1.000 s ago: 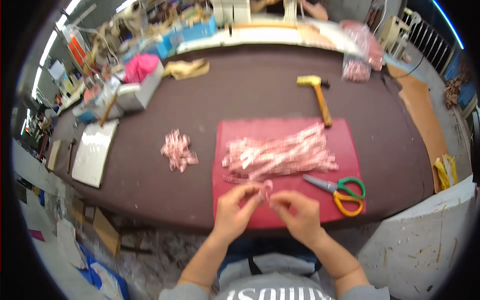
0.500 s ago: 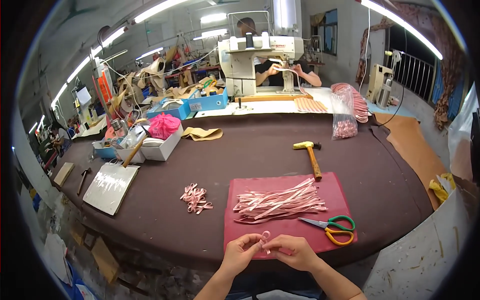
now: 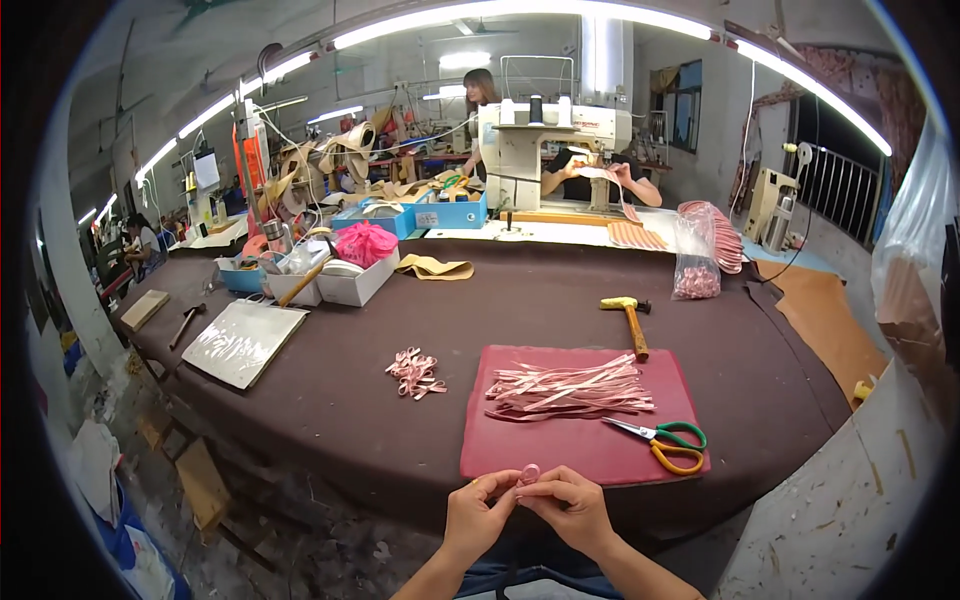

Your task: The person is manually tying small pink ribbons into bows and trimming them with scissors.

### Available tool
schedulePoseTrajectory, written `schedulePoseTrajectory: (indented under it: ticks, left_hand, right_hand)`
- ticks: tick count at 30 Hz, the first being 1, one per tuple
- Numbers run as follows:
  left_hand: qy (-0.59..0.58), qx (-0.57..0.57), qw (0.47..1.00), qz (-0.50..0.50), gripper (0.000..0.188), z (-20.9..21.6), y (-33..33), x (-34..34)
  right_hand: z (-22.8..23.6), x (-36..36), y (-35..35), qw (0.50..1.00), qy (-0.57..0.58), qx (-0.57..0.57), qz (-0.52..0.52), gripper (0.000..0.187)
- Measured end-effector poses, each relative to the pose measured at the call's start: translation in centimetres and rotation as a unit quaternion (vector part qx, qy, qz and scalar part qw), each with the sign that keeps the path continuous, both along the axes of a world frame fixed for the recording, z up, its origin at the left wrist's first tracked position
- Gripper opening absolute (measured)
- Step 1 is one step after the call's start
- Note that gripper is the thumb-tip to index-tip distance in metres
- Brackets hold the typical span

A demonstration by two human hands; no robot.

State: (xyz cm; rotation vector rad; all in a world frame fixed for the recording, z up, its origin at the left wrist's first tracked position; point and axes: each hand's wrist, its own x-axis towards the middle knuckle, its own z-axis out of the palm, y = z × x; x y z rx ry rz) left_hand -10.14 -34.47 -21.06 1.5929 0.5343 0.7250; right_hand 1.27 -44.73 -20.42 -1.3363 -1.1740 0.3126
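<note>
Left hand [image 3: 474,518] and right hand [image 3: 574,512] are held close together, and a pink ribbon loop [image 3: 530,473] is pinched between their fingertips at the near edge of a red mat [image 3: 580,452]. Cut pink ribbons [image 3: 570,388] are heaped toward the mat's far edge; scissors [image 3: 653,434] are laid by its right edge. Looped ribbon pieces [image 3: 415,374] are piled beyond its left edge, on the brown-covered worktable [image 3: 520,305].
</note>
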Motion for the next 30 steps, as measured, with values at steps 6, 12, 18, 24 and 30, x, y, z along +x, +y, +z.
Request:
schedulePoseTrajectory:
  ticks: [6,12,18,24,30]
  left_hand:
    - [-0.06,-0.049,0.997,0.012,0.02,-0.7,-1.7,-1.3]
    - [-0.105,-0.194,0.974,-0.052,0.022,-0.4,-1.4,-1.3]
    - [-0.071,-0.243,0.962,-0.099,0.024,1.1,-2.0,-1.3]
    - [-0.087,-0.335,0.93,-0.122,0.022,-1.6,-3.1,-1.3]
    - [-0.095,-0.415,0.889,-0.166,0.023,-2.7,-2.6,-0.9]
  right_hand:
    - [-0.6,-2.9,-1.1,0.997,0.019,0.011,-0.072,0.012]
    - [0.5,-4.1,-2.1,0.992,0.041,0.019,-0.116,0.013]
    - [0.2,-4.7,-3.7,0.983,0.021,0.033,-0.181,0.013]
    - [-2.4,-5.1,-4.5,0.975,0.078,0.024,-0.208,0.012]
    - [-2.9,-4.1,-4.6,0.975,0.104,-0.003,-0.195,0.009]
